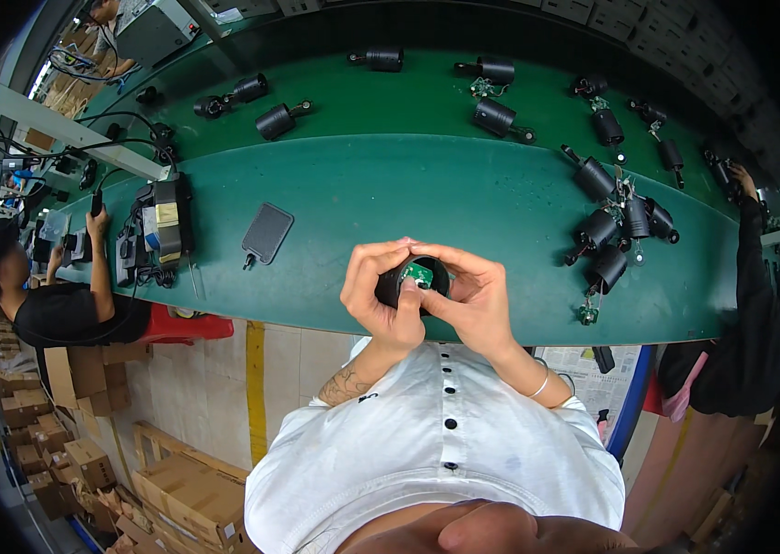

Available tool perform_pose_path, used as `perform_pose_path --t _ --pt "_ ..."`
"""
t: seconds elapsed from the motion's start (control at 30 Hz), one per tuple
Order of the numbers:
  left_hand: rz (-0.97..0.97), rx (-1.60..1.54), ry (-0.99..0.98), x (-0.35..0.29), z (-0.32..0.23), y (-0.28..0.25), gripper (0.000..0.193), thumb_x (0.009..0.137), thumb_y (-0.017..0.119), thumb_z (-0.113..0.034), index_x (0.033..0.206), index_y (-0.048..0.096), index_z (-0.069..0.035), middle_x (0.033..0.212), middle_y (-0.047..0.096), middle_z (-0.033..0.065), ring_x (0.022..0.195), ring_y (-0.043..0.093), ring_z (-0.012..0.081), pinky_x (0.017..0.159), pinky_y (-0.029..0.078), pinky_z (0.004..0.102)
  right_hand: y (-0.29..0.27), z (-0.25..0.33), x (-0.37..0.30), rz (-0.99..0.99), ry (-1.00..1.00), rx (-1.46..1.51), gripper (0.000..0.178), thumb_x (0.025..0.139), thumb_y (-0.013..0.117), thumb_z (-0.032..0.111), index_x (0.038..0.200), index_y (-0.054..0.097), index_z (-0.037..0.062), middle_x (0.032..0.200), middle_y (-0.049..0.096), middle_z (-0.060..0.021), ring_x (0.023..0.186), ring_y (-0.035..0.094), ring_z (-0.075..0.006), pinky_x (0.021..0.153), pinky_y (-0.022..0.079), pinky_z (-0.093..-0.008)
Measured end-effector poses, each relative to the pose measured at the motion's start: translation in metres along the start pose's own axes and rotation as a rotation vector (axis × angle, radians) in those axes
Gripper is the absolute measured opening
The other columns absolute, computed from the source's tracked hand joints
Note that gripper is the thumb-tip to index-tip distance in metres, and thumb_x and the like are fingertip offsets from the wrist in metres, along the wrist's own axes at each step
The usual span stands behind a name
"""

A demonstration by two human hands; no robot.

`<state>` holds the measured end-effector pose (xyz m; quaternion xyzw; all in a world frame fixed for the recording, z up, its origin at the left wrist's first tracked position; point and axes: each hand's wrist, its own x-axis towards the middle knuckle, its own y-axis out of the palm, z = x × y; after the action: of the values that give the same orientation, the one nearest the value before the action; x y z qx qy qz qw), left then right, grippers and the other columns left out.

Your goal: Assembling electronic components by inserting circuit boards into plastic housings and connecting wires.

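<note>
Close to my body, over the table's near edge, I hold a black cylindrical housing [388, 287] with its open end facing me. My left hand [376, 294] wraps its left side, thumb at the opening. From the other side my right hand [471, 294] grips it, with the thumb at the rim. Inside the opening lies a small green circuit board [421, 274], and both thumbs are at its lower edge. How deep the board sits I cannot tell. A cluster of similar black housings [606, 268], some with boards and wires hanging out, lies to the right on the green table [335, 185].
A dark flat rectangular tray [268, 233] lies left of my hands. Black devices and cables [157, 231] crowd the left end. More black housings [493, 115] line the far green belt. One co-worker [67, 295] sits at left, another [732, 314] at right. Cardboard boxes [192, 499] stand on the floor.
</note>
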<state>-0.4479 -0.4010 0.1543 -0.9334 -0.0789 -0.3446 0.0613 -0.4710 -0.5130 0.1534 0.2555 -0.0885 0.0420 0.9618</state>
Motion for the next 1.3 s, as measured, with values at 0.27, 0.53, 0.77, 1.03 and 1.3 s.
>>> perform_pose_path --t 0.27,0.53,0.77,1.03,1.3 --pt "0.242 0.078 0.074 0.064 0.065 0.008 0.019 0.065 0.058 -0.008 0.081 0.062 0.001 0.084 0.061 0.0121 0.071 0.054 0.0227 0.069 0.046 0.0319 -0.048 0.0 0.035 -0.092 0.059 -0.049 0.05 0.078 0.066 -0.005 0.127 0.057 0.001 0.127 0.06 -0.0085 0.116 0.054 -0.0202 0.099 0.045 -0.0319" --pt "0.43 0.78 0.004 0.196 0.207 0.049 0.021 0.071 0.062 -0.026 0.075 0.061 -0.005 0.072 0.062 0.0127 0.064 0.059 0.037 0.062 0.049 0.0426 -0.217 -0.046 0.152 -0.674 -0.185 -1.399 0.049 0.075 0.07 0.005 0.122 0.059 0.0012 0.119 0.062 -0.0179 0.102 0.06 -0.0295 0.088 0.05 -0.0352" --pt "0.565 1.061 0.305 0.225 0.278 0.036 0.02 0.076 0.066 -0.024 0.078 0.063 -0.004 0.082 0.066 0.0088 0.073 0.062 0.0306 0.071 0.051 0.0393 -0.228 -0.039 0.169 -0.566 -0.046 -1.329 0.027 0.076 0.069 0.002 0.103 0.069 -0.0022 0.082 0.07 -0.0139 0.067 0.064 -0.0266 0.066 0.051 -0.0339" --pt "0.514 0.021 -0.269 0.137 0.13 0.045 0.008 0.09 0.06 -0.008 0.083 0.061 -0.003 0.081 0.062 0.0069 0.078 0.059 0.0182 0.075 0.049 0.0291 -0.169 -0.016 0.081 -0.583 0.05 -0.669 0.022 0.081 0.067 -0.001 0.103 0.069 -0.0029 0.082 0.068 -0.0068 0.071 0.058 -0.0101 0.067 0.046 -0.0215" --pt "0.593 -1.377 -0.966 0.063 0.015 -0.015 0.006 0.1 0.051 -0.016 0.102 0.048 -0.011 0.098 0.052 0.0061 0.084 0.051 0.0164 0.082 0.048 0.033 -0.11 -0.009 -0.003 -0.493 0.059 -0.224 0.027 0.083 0.063 -0.005 0.111 0.065 -0.0046 0.094 0.068 -0.0079 0.082 0.059 -0.0113 0.077 0.046 -0.021"
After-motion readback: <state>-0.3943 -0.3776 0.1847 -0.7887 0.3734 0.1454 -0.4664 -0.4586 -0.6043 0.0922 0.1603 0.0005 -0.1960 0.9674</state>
